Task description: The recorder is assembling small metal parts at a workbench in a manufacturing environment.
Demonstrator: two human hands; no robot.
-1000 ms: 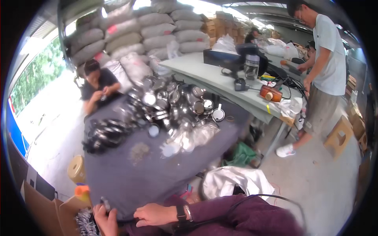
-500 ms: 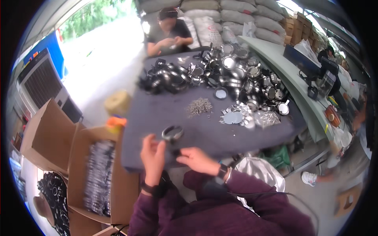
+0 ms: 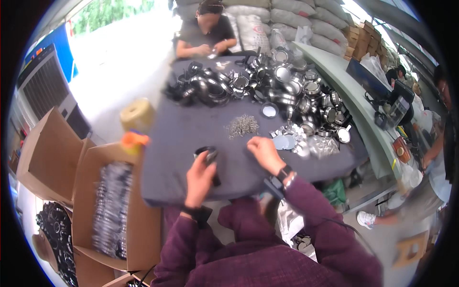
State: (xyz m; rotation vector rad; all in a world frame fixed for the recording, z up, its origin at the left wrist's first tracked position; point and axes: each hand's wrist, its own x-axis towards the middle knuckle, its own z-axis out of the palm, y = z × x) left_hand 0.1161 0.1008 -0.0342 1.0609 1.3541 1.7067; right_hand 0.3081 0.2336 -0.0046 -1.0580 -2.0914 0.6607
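At the near edge of a grey cloth-covered tabletop [image 3: 181,138], the left hand [image 3: 200,178] grips a black round metal ring [image 3: 206,154], steadying it; the right hand [image 3: 264,152], loosely curled and empty, reaches toward a small pile of silver metal clips [image 3: 242,126].

A small dark ring-shaped part [image 3: 206,154] sits in the fingertips of the left hand [image 3: 200,177], held just above the grey table cover; motion blur hides its finer detail, though it looks round with a black rim. Just beyond the right hand [image 3: 264,152], up and to its left, lies a loose heap of small silvery metal pieces [image 3: 242,126] on the cloth. To that hand's right, close by, rest flat shiny round discs [image 3: 287,141] in a scattered cluster.
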